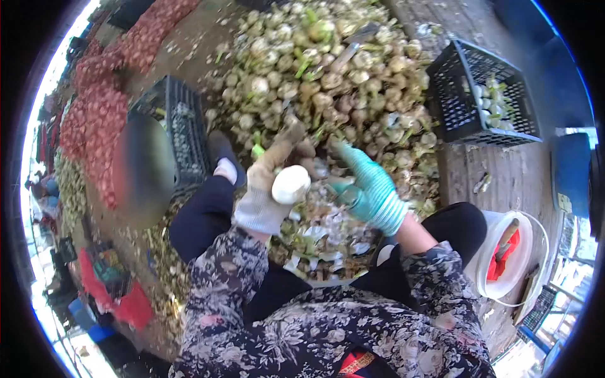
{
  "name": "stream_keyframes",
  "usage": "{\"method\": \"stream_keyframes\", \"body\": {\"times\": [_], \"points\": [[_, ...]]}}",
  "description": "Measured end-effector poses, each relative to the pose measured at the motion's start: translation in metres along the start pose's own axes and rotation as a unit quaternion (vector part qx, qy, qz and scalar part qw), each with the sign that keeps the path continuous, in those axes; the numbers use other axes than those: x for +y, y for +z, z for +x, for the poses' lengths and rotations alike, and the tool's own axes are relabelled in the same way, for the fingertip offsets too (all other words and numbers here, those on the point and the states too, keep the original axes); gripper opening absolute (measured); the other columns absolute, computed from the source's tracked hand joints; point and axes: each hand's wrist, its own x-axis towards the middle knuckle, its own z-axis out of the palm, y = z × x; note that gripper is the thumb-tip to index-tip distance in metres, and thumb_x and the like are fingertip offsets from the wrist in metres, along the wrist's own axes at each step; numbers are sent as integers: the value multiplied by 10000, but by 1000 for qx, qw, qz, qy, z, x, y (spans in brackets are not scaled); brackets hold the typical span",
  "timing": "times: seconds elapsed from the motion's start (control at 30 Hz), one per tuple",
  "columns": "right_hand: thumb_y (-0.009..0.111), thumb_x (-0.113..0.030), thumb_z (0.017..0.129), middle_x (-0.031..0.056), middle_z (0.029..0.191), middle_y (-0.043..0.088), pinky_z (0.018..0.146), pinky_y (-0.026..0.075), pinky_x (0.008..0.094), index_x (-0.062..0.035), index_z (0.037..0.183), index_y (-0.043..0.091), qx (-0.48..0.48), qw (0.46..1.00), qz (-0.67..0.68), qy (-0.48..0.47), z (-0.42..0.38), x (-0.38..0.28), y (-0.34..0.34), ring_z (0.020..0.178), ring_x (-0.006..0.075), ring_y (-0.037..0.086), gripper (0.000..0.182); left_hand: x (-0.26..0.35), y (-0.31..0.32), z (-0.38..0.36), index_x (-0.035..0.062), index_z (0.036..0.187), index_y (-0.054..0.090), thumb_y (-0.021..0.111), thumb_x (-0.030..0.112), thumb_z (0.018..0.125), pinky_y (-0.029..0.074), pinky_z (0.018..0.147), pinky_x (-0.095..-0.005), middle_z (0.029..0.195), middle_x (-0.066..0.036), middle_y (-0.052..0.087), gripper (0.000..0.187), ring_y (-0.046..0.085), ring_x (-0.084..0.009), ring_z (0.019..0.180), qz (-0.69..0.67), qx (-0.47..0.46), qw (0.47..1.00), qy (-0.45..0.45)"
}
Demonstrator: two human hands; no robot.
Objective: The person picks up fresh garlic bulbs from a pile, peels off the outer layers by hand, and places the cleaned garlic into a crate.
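Note:
My left hand (268, 179), in a white knit glove with soiled brown fingers, holds a smooth white peeled bulb (291, 184), like a garlic or onion bulb, against its thumb side. Its fingers point to the near edge of a large heap of unpeeled bulbs (328, 82). My right hand (368, 189) wears a teal-and-white striped glove. Thumb and fingers are apart beside loose skins, with nothing visible between them; the fingertips are partly lost against the heap. Papery peelings (321, 242) lie between my legs below both hands.
A black crate (482, 94) with white bulbs stands right; another crate (186, 138) is left, partly behind a blurred dark round shape (145, 167). A white bucket (501, 252) holds a wooden-handled tool and something red. Red mesh sacks (94, 120) line the far left. A flat bladed object (345, 57) lies on the heap.

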Motion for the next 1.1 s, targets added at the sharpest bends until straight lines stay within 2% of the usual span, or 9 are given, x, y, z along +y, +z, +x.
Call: {"method": "stream_keyframes", "body": {"times": [0.2, 0.4, 0.53, 0.6, 0.9, 0.93, 1.0, 1.03, 1.1], "points": [[731, -277, 695, 173, 1185, 482, 950, 377, 419, -54, 1251, 446, 16, 983, -118, -141, -13, -3, 17, 1107, 359, 465, 663, -33, 7, 16, 15, 1175, 503, 459, 278, 900, 483, 730, -289, 962, -83, 570, 383, 576, -187, 849, 83, 59, 995, -2], [581, 48, 761, 116, 1057, 560, 577, 567, 217, -25, 1075, 542, 40, 932, 268, 240, -9, -27, -11, 785, 186, 590, 325, 31, 9, -22, 25, 1142, 535, 512, 218, 887, 397, 860, -284, 1126, -81, 536, 321, 511, -193, 1007, 212, 223, 917, 252], [648, 26, 751, 140, 935, 603, 539, 546, 286, -5, 1143, 482, 127, 902, 350, 217, -16, 2, -58, 696, 194, 621, 427, 66, -72, -106, -2, 1203, 475, 636, 341, 807, 377, 944, -350, 1199, -189, 501, 549, 485, -253, 1114, 377, 584, 555, 456], [648, -10, 766, 138, 909, 598, 611, 544, 295, 13, 1137, 482, 230, 841, 453, 186, -14, -16, -81, 720, 204, 624, 407, 22, -205, -130, -3, 1207, 474, 587, 331, 841, 371, 967, -363, 1179, -213, 516, 508, 471, -283, 1143, 578, 509, 468, 434], [504, -201, 882, 175, 1139, 555, 990, 384, 475, 29, 1136, 512, 123, 844, 515, 90, -60, 23, -149, 1090, 303, 507, 343, -1, -181, -110, -9, 1207, 465, 523, 259, 859, 384, 946, -398, 1185, -243, 501, 442, 490, -372, 1066, 759, 270, 590, -55], [511, -217, 882, 166, 1146, 555, 998, 376, 470, 27, 1140, 513, 145, 848, 499, 108, -61, 27, -159, 1093, 290, 501, 355, 12, -177, -106, -9, 1207, 464, 516, 251, 861, 385, 943, -402, 1186, -246, 500, 436, 492, -381, 1057, 713, 313, 625, -58], [513, -194, 887, 150, 1150, 561, 994, 383, 465, 20, 1152, 510, 13, 833, 546, 82, -62, -9, -155, 1080, 276, 512, 341, -1, -194, -87, -27, 1090, 531, 514, 148, 848, 352, 956, -416, 1106, -226, 536, 299, 470, -370, 1083, 389, 615, 617, 299], [516, -185, 886, 148, 1146, 563, 988, 391, 463, 15, 1153, 511, 74, 845, 521, 97, -61, -12, -162, 1070, 278, 521, 333, -4, -164, -104, -2, 1090, 536, 518, 131, 833, 360, 939, -433, 1083, -213, 539, 289, 477, -371, 1063, 458, 630, 517, 354], [546, -196, 872, 145, 1132, 570, 964, 417, 464, -13, 1162, 516, 196, 870, 441, 99, -60, -20, -163, 1043, 277, 547, 343, -94, -174, -123, 49, 1102, 543, 535, 153, 829, 415, 897, -409, 1065, -187, 549, 292, 518, -329, 1014, 607, 483, 559, 294]]}}
